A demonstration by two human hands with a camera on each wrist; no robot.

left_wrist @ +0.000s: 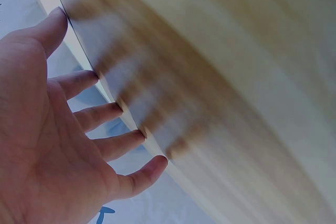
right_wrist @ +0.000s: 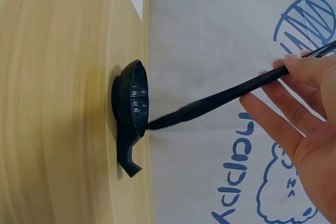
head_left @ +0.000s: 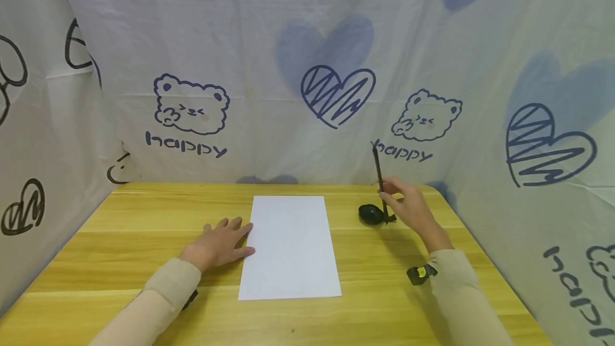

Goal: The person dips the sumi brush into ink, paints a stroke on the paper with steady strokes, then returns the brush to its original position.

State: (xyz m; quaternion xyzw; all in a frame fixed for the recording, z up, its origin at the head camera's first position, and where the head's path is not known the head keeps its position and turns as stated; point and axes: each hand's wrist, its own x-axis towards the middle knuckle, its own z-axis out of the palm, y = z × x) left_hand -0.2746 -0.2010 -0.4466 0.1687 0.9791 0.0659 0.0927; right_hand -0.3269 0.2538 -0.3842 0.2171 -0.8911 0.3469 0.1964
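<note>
Rests a left hand, with fingers spread and gripping nothing, at the left edge of a white sheet laid flat on a wooden bench. Farther off at right, pinches a dark brush between thumb and fingers of the right hand, with lower tip close to the rim of a small black dish. Backed at far side by pale cloth printed with hearts and bears.
</note>
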